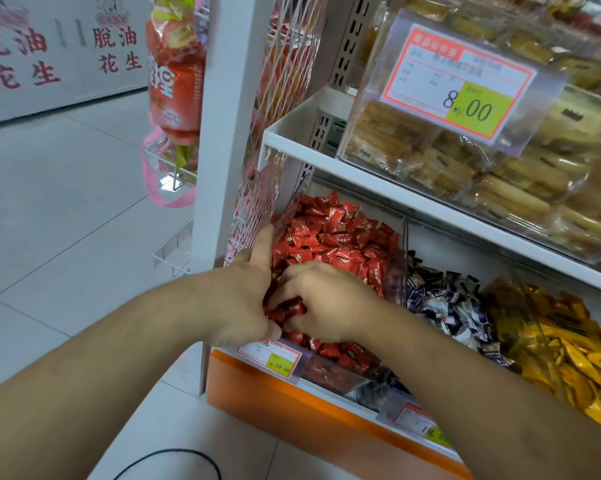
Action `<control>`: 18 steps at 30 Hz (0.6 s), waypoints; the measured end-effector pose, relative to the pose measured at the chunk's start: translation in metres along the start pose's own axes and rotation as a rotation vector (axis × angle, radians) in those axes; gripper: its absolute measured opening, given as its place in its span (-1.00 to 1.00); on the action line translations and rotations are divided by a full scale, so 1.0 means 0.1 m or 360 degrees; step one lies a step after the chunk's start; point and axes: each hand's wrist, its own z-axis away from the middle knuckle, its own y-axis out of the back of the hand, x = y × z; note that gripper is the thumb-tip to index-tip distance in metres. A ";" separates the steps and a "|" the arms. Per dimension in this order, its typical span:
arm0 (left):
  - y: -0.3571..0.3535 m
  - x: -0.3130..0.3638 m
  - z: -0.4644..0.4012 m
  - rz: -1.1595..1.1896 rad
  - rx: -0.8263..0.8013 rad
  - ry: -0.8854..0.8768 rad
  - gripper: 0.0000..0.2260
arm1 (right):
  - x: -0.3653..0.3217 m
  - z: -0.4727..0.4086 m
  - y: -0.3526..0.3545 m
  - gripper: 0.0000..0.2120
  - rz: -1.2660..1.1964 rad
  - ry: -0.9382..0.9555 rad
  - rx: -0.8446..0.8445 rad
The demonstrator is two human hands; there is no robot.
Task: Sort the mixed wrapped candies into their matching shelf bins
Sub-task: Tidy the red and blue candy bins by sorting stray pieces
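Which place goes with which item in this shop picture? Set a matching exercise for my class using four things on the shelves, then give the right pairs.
Column one:
1. red wrapped candies
2. dark blue and white wrapped candies
3. yellow wrapped candies
4. pale clear-wrapped biscuits

Column two:
A. clear bin on the upper shelf, behind the 8.00 price tag
B. rightmost lower bin
C. leftmost lower bin, where both hands reach
D. middle lower bin

Pairs: 1-C, 2-D, 3-B, 4-A
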 end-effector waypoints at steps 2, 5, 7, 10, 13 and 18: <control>0.00 0.00 0.00 -0.0006 -0.0013 0.0003 0.20 | 0.05 0.00 0.07 -0.64 0.0180 -0.0012 0.0010; -0.01 0.00 -0.01 0.0003 -0.0019 0.0012 0.20 | 0.11 0.03 0.19 -0.69 0.0358 -0.0045 0.0034; 0.00 0.01 0.00 0.0002 -0.0022 0.0020 0.19 | 0.15 0.06 0.26 -0.68 0.0398 -0.0130 0.0072; 0.00 0.02 0.01 0.0016 -0.0024 0.0028 0.18 | 0.20 0.11 0.35 -0.67 0.0516 -0.0204 0.0118; 0.00 0.03 0.01 0.0043 -0.0033 0.0021 0.19 | 0.23 0.15 0.39 -0.68 0.0585 -0.0268 0.0160; -0.01 0.03 0.00 0.0030 -0.0022 0.0010 0.19 | 0.05 0.13 0.37 -0.74 0.0565 -0.0176 0.0284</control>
